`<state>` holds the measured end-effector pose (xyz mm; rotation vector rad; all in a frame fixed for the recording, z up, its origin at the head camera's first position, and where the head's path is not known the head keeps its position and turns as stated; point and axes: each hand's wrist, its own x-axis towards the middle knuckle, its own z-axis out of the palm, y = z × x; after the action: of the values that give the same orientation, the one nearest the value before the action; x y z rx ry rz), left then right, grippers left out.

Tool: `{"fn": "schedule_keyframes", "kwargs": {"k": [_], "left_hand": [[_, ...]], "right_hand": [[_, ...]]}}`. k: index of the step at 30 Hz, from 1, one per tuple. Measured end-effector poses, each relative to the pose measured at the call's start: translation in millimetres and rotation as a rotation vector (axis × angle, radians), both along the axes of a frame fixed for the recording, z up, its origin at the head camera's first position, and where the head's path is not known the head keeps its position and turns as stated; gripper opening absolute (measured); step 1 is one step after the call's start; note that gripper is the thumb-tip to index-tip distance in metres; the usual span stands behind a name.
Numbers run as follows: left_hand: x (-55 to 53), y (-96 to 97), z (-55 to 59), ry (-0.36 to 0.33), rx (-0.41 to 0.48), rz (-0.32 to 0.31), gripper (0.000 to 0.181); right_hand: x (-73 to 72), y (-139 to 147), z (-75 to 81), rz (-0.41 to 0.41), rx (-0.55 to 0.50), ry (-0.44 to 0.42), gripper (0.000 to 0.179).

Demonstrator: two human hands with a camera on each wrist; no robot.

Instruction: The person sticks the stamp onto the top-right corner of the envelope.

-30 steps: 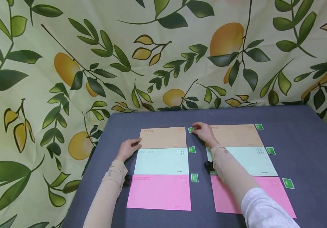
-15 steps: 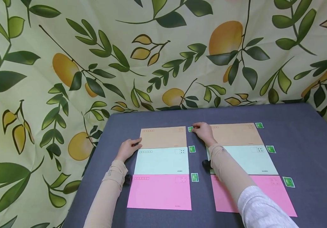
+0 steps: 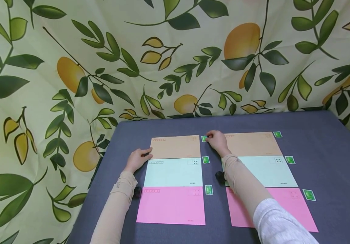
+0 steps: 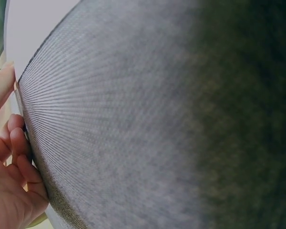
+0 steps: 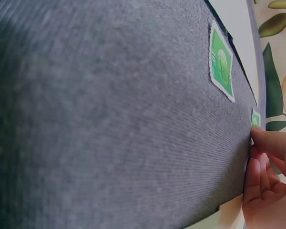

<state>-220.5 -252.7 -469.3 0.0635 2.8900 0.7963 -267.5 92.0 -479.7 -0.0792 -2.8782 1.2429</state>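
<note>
My left hand (image 3: 137, 160) rests at the left edge of the tan envelope (image 3: 175, 146), index finger and thumb extended onto its margin; in the left wrist view the other fingers of this hand (image 4: 14, 176) are bent. To the right of that envelope, my right hand (image 3: 217, 140) pinches the right edge of a small green postage stamp (image 3: 203, 138). The right wrist view shows its thumb tip over the stamp (image 5: 256, 117), the other fingers curled beneath. A mint envelope (image 3: 173, 173) and a pink envelope (image 3: 170, 206) lie below the tan one, each with a stamp beside it.
A second column of tan (image 3: 254, 144), mint (image 3: 260, 169) and pink (image 3: 291, 206) envelopes lies on the right, partly under my right forearm. Three stamps line its right side, the lowest stamp (image 3: 309, 195) nearest me. A leaf-patterned curtain (image 3: 162, 84) hangs behind the dark-clothed table (image 3: 339, 162).
Both hands stay almost in place. The right forearm has shifted slightly left, while the stamp at its fingertips still lies beside the tan envelope.
</note>
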Motion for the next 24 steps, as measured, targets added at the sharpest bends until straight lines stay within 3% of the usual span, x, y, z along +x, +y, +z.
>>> {"fn": "schedule_keyframes", "kwargs": {"k": [10, 19, 24], "left_hand": [[0.3, 0.4, 0.4, -0.022, 0.003, 0.008, 0.047], [-0.5, 0.5, 0.1, -0.031, 0.039, 0.031, 0.047], [-0.1, -0.3, -0.7, -0.032, 0.047, 0.035, 0.047]], "right_hand": [[2.8, -5.1, 2.6, -0.044, -0.016, 0.043, 0.012], [-0.5, -4.6, 4.2, -0.093, -0.12, 0.001, 0.01], [-3.7, -6.8, 7.3, -0.119, -0.247, -0.053, 0.014]]}}
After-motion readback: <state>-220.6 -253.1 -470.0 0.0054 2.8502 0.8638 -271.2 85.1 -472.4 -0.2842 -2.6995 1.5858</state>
